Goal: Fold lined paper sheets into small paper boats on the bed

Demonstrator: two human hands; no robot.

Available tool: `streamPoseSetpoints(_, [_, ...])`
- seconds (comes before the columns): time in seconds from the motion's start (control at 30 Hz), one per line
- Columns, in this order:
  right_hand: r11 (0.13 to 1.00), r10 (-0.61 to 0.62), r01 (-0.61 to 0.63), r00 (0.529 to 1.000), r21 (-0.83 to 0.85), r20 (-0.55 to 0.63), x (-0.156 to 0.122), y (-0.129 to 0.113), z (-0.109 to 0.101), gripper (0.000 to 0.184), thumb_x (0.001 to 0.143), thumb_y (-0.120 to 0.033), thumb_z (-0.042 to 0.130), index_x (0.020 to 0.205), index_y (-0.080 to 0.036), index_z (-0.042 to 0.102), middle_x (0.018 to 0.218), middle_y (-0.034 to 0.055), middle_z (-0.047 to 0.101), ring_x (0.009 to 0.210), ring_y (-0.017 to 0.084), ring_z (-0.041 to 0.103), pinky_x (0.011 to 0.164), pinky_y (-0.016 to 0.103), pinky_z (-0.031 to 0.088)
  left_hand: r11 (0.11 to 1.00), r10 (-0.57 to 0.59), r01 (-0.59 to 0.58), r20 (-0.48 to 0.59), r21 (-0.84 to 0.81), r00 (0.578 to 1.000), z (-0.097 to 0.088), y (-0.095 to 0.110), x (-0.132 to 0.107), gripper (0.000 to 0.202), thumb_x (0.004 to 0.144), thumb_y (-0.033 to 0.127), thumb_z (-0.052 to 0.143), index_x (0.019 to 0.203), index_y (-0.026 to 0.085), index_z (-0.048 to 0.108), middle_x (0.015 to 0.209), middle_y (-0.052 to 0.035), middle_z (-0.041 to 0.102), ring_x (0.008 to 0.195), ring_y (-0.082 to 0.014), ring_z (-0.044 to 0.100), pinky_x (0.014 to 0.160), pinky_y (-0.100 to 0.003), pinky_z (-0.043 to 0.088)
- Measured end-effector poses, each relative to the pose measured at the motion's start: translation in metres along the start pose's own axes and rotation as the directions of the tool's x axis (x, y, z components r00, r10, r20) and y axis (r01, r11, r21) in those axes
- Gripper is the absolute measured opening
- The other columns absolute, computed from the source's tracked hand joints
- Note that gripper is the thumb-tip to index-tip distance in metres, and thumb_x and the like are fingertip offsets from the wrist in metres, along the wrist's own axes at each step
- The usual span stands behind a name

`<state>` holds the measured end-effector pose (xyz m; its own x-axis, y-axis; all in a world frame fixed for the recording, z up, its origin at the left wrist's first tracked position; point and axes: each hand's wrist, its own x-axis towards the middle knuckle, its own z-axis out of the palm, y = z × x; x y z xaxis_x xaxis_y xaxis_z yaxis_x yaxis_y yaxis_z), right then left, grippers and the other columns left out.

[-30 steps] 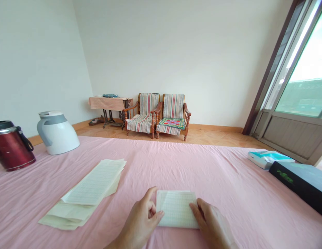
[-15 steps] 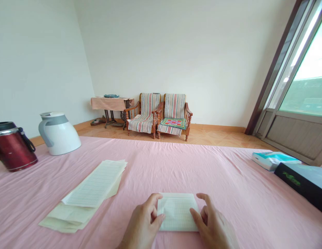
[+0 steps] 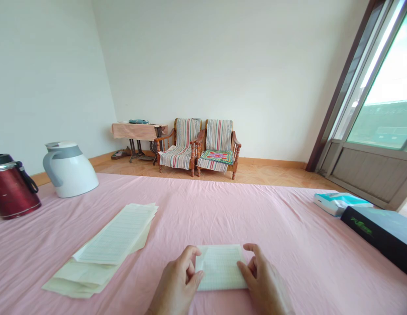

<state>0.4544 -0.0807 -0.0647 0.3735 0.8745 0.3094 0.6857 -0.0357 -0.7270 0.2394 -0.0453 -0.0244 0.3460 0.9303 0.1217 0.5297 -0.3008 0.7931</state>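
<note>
A small folded sheet of green-gridded paper (image 3: 220,266) lies on the pink cloth near the front edge. My left hand (image 3: 177,284) pinches its left edge with thumb and curled fingers. My right hand (image 3: 264,282) pinches its right edge, thumb on top and fingers bent over the far corner. A loose pile of the same lined paper sheets (image 3: 105,247) lies to the left, untouched.
The table with the pink cloth (image 3: 223,210) carries a white jug (image 3: 70,168) and a red flask (image 3: 11,186) at the far left, a teal-and-white box (image 3: 341,202) and a black box (image 3: 380,234) at the right. Two striped armchairs (image 3: 200,146) stand by the far wall.
Both hands have drawn in along the folded sheet's sides, and their fingers have curled from lying flatter to pinching its edges. The sheet stays in the same place.
</note>
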Motion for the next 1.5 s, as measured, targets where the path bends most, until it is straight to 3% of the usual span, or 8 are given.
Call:
streamPoseSetpoints(0.13, [0.999, -0.007, 0.007, 1.0, 0.048, 0.011, 0.001, 0.001, 0.0, 0.024, 0.085, -0.037, 0.043, 0.103, -0.022, 0.05, 0.05, -0.0092, 0.046, 0.046, 0.015, 0.052, 0.049, 0.025, 0.031, 1.0, 0.002, -0.002, -0.013, -0.005, 1.0, -0.001, 0.0, 0.001, 0.01, 0.08, 0.022, 0.054, 0.089, 0.02, 0.057, 0.057, 0.0072, 0.046, 0.054, -0.0132, 0.049, 0.056, -0.02, 0.036])
streamPoseSetpoints(0.37, [0.996, -0.016, 0.012, 0.999, 0.09, 0.043, -0.001, 0.003, -0.009, 0.025, 0.084, -0.035, 0.048, 0.104, -0.022, 0.054, 0.049, -0.0079, 0.05, 0.046, 0.015, 0.054, 0.049, 0.023, 0.034, 1.0, -0.002, 0.002, 0.007, 0.009, 1.0, -0.001, 0.004, 0.002, 0.007, 0.08, 0.02, 0.054, 0.086, 0.019, 0.057, 0.056, 0.0071, 0.045, 0.054, -0.0129, 0.048, 0.056, -0.02, 0.034])
streamPoseSetpoints(0.7, [0.997, 0.013, -0.014, 1.0, 0.072, 0.021, 0.001, 0.007, -0.003, 0.022, 0.083, -0.035, 0.048, 0.1, -0.023, 0.056, 0.05, -0.0069, 0.051, 0.046, 0.016, 0.054, 0.049, 0.024, 0.035, 1.0, 0.002, -0.002, 0.009, 0.026, 1.0, 0.001, -0.004, 0.001, 0.021, 0.081, 0.019, 0.053, 0.102, 0.019, 0.055, 0.059, 0.0078, 0.048, 0.053, -0.0118, 0.051, 0.055, -0.019, 0.035])
streamPoseSetpoints(1.0, [0.998, -0.046, 0.047, 0.999, -0.039, 0.027, 0.001, 0.018, 0.006, 0.023, 0.084, -0.037, 0.04, 0.099, -0.024, 0.052, 0.051, -0.0071, 0.05, 0.047, 0.017, 0.053, 0.049, 0.025, 0.031, 0.998, 0.005, -0.006, 0.013, 0.06, 1.0, -0.001, 0.0, 0.001, 0.013, 0.083, 0.019, 0.051, 0.091, 0.018, 0.061, 0.061, 0.0046, 0.055, 0.057, -0.0128, 0.054, 0.059, -0.019, 0.038])
streamPoseSetpoints(1.5, [0.98, -0.039, 0.046, 0.999, -0.193, 0.037, 0.002, 0.017, 0.008, 0.022, 0.083, -0.035, 0.038, 0.097, -0.026, 0.053, 0.052, -0.0067, 0.051, 0.049, 0.017, 0.054, 0.049, 0.025, 0.029, 0.942, 0.174, -0.175, 0.03, 0.287, 0.984, 0.002, -0.005, 0.001, 0.022, 0.084, 0.009, 0.047, 0.093, 0.022, 0.062, 0.08, 0.0004, 0.065, 0.072, -0.015, 0.063, 0.064, -0.02, 0.042])
